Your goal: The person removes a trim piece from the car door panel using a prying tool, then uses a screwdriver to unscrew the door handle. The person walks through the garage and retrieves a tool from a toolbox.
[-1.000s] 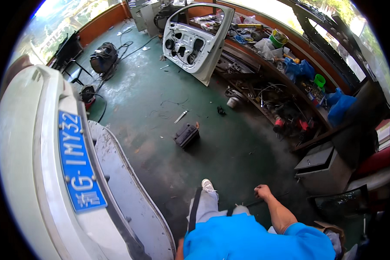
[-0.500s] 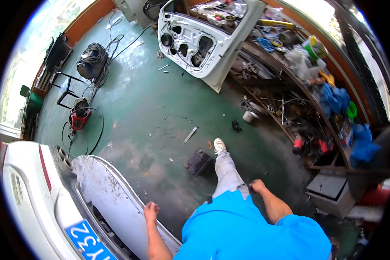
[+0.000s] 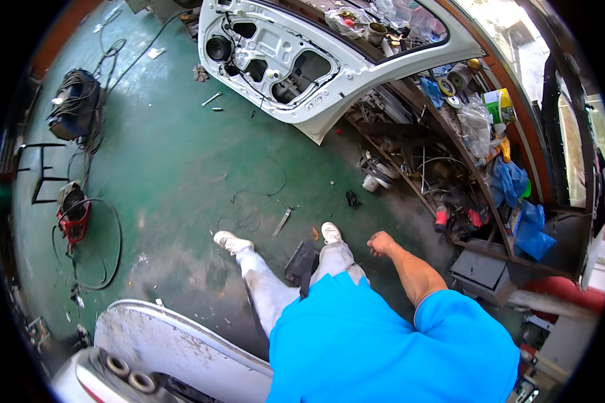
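My right hand (image 3: 381, 244) hangs over the floor beside my right leg, its fingers curled in with nothing visible in them. My left hand is out of view. Nearest to the right hand are my white shoe (image 3: 331, 233) and a dark boxy block (image 3: 301, 263), which sits on the floor partly behind my legs. Just ahead lies a flat metal strip (image 3: 282, 222). Farther off, a white car door (image 3: 346, 82) with its inner panel bare leans against a cluttered workbench.
A worn white body panel (image 3: 175, 339) lies at lower left by the car. Cables and a dark blue machine (image 3: 74, 111), a red tool with a hose (image 3: 76, 215) and a black metal frame (image 3: 44, 171) stand left. A wrench (image 3: 212, 99) lies near the door. Right is a metal box (image 3: 480, 272).
My view has moved forward and turned, so the door looks closer and the car has slid to the lower left. My left foot has come into view; my left hand has left it.
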`<state>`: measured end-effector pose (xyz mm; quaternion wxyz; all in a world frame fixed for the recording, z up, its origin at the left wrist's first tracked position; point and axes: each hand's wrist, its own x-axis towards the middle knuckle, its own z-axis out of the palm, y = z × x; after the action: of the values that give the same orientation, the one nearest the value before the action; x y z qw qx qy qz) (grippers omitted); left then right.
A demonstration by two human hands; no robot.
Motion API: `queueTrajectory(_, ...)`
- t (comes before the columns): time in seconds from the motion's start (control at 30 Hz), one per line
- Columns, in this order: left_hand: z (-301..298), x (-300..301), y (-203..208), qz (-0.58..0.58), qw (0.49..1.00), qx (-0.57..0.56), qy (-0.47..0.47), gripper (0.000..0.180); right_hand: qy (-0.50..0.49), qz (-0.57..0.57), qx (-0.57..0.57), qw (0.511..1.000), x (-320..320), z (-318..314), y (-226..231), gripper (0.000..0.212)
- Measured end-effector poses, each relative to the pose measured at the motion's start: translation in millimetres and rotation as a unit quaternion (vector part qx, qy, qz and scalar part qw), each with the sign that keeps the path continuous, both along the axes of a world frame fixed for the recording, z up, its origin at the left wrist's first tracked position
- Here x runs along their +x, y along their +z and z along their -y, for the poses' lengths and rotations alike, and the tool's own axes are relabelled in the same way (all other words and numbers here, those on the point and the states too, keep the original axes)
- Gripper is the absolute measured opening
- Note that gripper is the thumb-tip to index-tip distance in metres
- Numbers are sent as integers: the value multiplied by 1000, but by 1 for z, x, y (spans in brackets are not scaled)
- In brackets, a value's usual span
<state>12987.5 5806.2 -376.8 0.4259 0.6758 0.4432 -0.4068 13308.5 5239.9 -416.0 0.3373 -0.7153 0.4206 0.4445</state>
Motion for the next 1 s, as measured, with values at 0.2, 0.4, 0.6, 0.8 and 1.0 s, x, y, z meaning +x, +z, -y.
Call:
queueTrajectory(0.2,-246,230,-19,8,997,31,73,31,152,-92,6,984,-3,-170,7,29)
queueTrajectory(0.4,-442,575,78,286,937,88,180,29,103,57,10,993,131,-296,14,39)
queueTrajectory(0.6,-466,789,61,325,940,89,46,29,-107,90,40,989,294,-370,-12,15)
queueTrajectory(0.8,-489,917,-7,247,961,79,-100,35,-126,41,56,990,517,-455,-56,12)
queueTrajectory(1.0,-560,930,25,97,968,43,227,40,-52,165,125,977,867,-553,-3,18)
